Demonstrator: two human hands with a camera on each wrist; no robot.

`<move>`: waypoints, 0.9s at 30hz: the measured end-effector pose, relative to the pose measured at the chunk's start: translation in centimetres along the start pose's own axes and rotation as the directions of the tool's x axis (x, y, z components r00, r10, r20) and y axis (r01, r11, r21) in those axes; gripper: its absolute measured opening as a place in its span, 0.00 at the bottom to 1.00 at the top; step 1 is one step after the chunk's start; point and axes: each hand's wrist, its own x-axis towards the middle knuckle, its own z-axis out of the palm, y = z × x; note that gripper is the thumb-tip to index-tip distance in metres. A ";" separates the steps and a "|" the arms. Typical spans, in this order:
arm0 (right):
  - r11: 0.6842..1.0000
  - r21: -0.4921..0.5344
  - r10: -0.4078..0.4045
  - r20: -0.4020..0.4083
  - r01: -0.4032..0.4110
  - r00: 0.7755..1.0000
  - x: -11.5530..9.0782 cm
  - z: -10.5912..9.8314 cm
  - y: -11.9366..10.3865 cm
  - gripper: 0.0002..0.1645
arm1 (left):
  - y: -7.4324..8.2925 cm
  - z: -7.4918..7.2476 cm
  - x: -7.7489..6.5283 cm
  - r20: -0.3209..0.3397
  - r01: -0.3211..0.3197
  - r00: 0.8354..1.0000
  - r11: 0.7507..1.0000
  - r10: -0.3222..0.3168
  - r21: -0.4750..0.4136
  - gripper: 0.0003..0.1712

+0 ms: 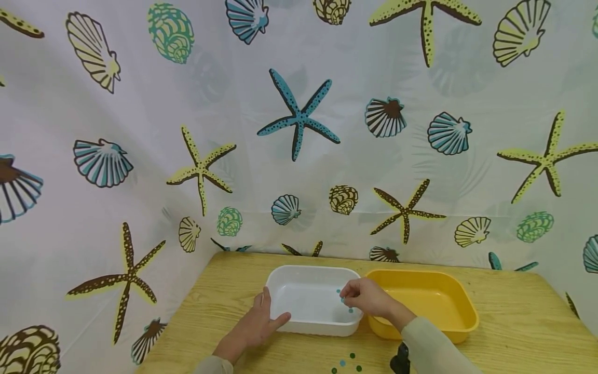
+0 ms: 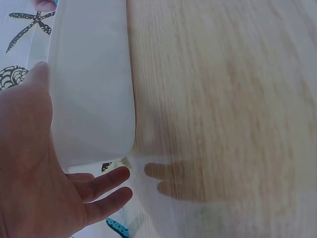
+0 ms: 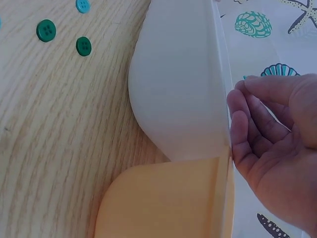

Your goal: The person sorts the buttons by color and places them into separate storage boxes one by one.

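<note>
My left hand (image 1: 254, 324) rests against the left end of a white plastic tub (image 1: 317, 328), its thumb at the front rim and its fingers spread along the end wall. In the left wrist view two fingers stretch out past the tub's corner. Over the tub's right side, my right hand (image 1: 369, 297) pinches a small blue button (image 3: 244, 77) between thumb and fingertips, mostly hidden by them. Inside the tub, a few blue buttons (image 1: 351, 310) lie on the floor under that hand.
A yellow tub (image 1: 467, 322) stands against the white one on its right, below my right forearm. In front, green buttons (image 3: 46, 30) and a blue button (image 1: 342, 362) lie on the wooden table (image 1: 528, 317). A shell-printed cloth (image 1: 327, 166) hangs behind.
</note>
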 end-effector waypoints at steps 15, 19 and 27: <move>0.999 -0.007 0.047 -0.022 -0.047 0.999 1.1 0.2 0.5 0.05 | 0.2 -0.3 -0.3 0.016 0.001 1.000 1.000 -0.001 -0.015 0.58; 0.998 -0.006 0.065 -0.026 -0.065 0.998 1.2 0.2 0.3 0.04 | 0.2 -0.3 -0.4 0.015 -0.010 1.000 1.000 0.010 -0.015 0.58; 0.997 -0.037 0.064 -0.035 -0.066 0.997 1.4 0.2 0.0 0.05 | 0.2 -0.3 -0.4 0.015 -0.014 1.000 1.000 0.014 -0.023 0.58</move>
